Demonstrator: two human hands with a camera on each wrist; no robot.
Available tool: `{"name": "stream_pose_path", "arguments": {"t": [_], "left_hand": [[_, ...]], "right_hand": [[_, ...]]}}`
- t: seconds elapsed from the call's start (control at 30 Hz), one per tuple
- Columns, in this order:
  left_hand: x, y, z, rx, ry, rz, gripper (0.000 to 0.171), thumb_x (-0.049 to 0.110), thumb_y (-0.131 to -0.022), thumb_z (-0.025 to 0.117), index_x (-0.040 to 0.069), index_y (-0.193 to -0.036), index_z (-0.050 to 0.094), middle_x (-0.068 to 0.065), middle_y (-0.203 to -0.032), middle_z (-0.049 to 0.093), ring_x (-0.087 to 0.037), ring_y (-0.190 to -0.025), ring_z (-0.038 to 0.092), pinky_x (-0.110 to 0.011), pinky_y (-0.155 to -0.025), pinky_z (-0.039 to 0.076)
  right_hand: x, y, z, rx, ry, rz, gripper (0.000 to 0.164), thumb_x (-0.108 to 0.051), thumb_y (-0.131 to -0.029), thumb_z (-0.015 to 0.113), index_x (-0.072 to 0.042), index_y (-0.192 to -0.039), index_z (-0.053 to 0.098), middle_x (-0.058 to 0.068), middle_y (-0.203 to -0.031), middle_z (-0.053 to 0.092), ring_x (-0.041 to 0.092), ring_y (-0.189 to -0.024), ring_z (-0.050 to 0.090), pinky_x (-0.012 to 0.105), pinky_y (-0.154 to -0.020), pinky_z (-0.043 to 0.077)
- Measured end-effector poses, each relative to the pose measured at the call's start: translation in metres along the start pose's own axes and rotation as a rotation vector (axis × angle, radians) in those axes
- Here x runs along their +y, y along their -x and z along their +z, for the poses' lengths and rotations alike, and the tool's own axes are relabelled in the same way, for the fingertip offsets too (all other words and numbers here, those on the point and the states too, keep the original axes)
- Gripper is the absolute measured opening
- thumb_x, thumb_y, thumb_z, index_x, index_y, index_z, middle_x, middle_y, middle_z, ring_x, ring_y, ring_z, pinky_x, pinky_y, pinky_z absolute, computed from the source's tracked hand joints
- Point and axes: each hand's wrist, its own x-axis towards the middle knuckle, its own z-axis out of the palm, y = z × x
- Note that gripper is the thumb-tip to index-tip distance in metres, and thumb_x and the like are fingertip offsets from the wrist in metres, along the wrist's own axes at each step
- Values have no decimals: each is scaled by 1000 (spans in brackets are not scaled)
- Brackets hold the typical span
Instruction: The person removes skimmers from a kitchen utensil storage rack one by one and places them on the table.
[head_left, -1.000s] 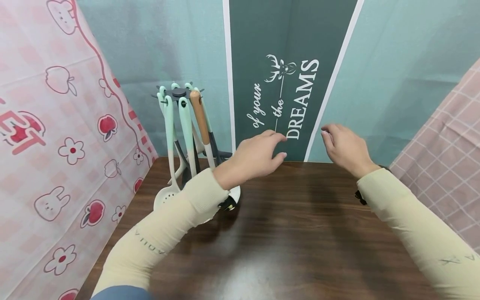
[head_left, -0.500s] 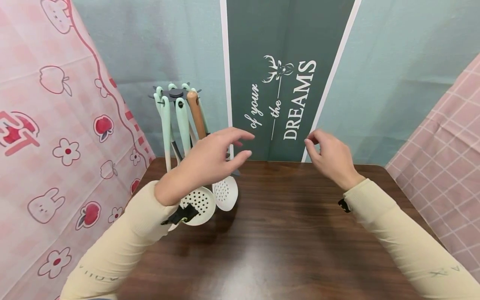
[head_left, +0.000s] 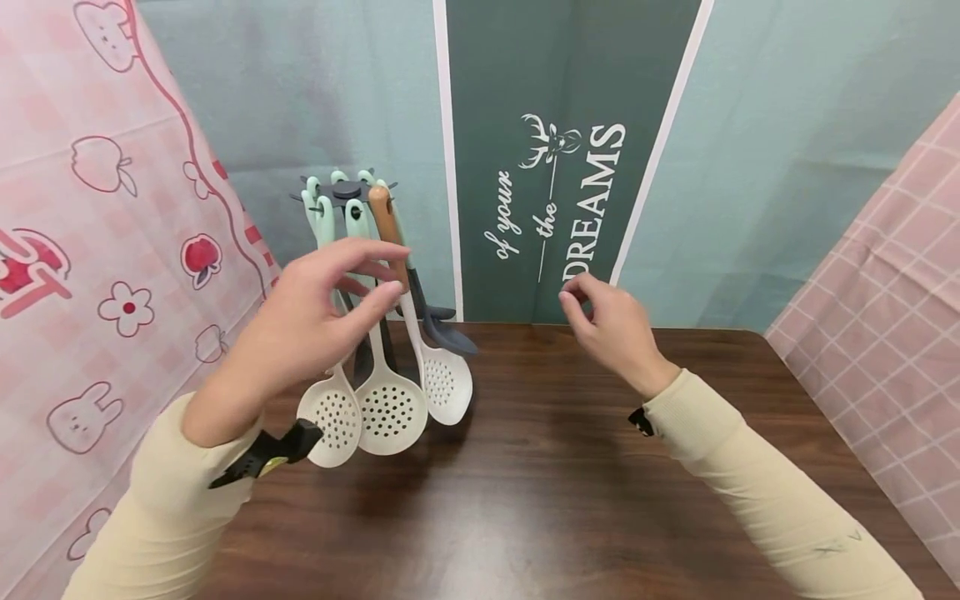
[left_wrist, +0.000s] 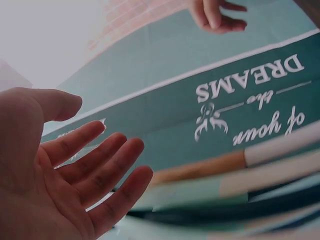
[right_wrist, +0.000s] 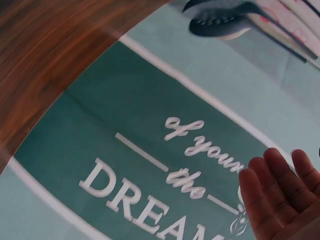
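"At the left of the table (head_left: 555, 508), why do those utensils hang?"

"Their handle ends sit on the dark utensil rack's (head_left: 347, 192) hooks, presumably keeping heads like that round white skimmer (head_left: 392, 421) and the brown-handled perforated spoon (head_left: 447, 387) apart and facing outward."

"And the hands?"

"Both hold nothing. The left hand (head_left: 303, 312) floats before the handles, fingers loosely bent; whether it touches, I can't tell. The right hand (head_left: 611, 329), loosely curved, hangs before the lettered backdrop (head_left: 543, 67)."

"Where's room?"

"Mostly rightward; pink cloth (head_left: 127, 242) crowds the left."
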Motion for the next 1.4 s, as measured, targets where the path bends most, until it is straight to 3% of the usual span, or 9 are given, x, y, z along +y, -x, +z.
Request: {"name": "stream_pose_path", "arguments": {"t": [0.23,0.4,0.53,0.67,0.87,1.0,1.2,1.4], "left_hand": [[-5,15,-25,156,23,-31,32,1,-93,70,5,-125,70,-5,-115,71,0,-93,66,-12,-80,50],[-11,17,-38,258,50,-82,29,0,-94,66,2,-123,71,7,-107,71,-1,-87,66,-11,-74,50],[-17,11,-44,321,87,-108,26,2,-96,63,-1,-121,70,12,-100,70,-5,-83,66,-13,-73,50],[-24,1,-45,431,81,-178,24,12,-97,64,6,-119,71,10,-95,66,-8,-78,64,-16,-69,48],[-41,-12,-40,580,51,-270,18,24,-95,69,13,-109,72,11,-93,62,-7,-76,61,-19,-69,46],[-50,-18,-38,605,41,-308,21,28,-95,68,12,-108,72,12,-93,62,-7,-77,60,-19,-72,46],[-63,-22,-36,536,44,-391,29,31,-98,65,8,-114,74,15,-87,64,-4,-75,61,-19,-70,44],[-72,-23,-32,527,82,-362,27,26,-98,67,5,-113,75,15,-87,65,-4,-74,62,-18,-65,45]], "right_hand": [[-20,3,15,-14,-117,-11,14,-19,-103,58,-8,-104,67,3,-88,68,15,-61,52,35,-62,46],[-35,1,25,-22,-210,-4,13,-19,-103,59,-9,-105,67,1,-89,68,15,-67,54,33,-64,47],[-48,-2,33,-30,-270,8,12,-19,-103,60,-10,-105,68,0,-90,68,15,-69,56,34,-65,48],[-62,-6,42,-34,-320,13,11,-18,-102,60,-11,-104,68,0,-91,69,17,-71,58,38,-66,51],[-84,-12,56,-43,-333,4,12,-20,-102,60,-12,-103,69,-3,-89,70,12,-75,60,33,-71,50],[-95,-17,66,-68,-317,3,12,-21,-101,60,-12,-103,69,-4,-92,71,10,-79,62,32,-73,50],[-103,-19,85,-142,-300,24,15,-22,-102,61,-11,-109,69,-3,-96,73,10,-83,66,32,-78,53],[-108,-19,99,-185,-285,44,18,-23,-103,61,-11,-115,67,-1,-98,74,11,-87,68,35,-79,55]]}}
